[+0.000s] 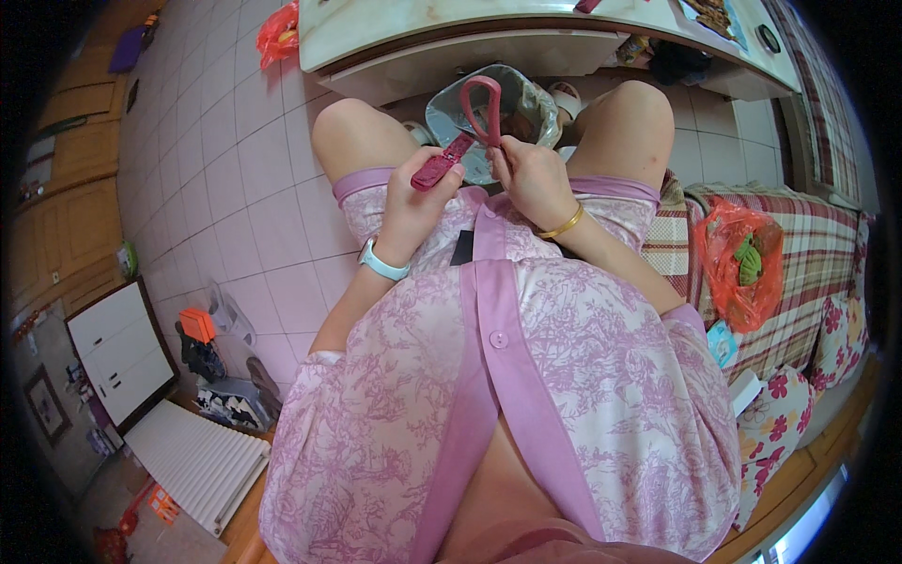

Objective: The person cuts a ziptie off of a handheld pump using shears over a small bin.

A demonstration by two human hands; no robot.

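My left hand [423,194], with a light blue watch band at its wrist, grips a narrow dark red object [437,168] with a small shiny part midway along it; what it is I cannot tell. My right hand [528,169], with a gold bracelet at its wrist, pinches the lower end of a pink strap-like loop [466,106], which stands up above the fingers. The two held things come close together; whether they join is not clear. Both hands are over the near edge of a bin lined with a clear bag [451,99], between my knees.
A marble-look table [394,21] with a drawer stands beyond the bin. At right, a red plastic bag [733,310] with green contents lies on a plaid-covered sofa [810,240]. Another red bag [271,46] is beside the table at left. Slippers [566,99] show behind the bin.
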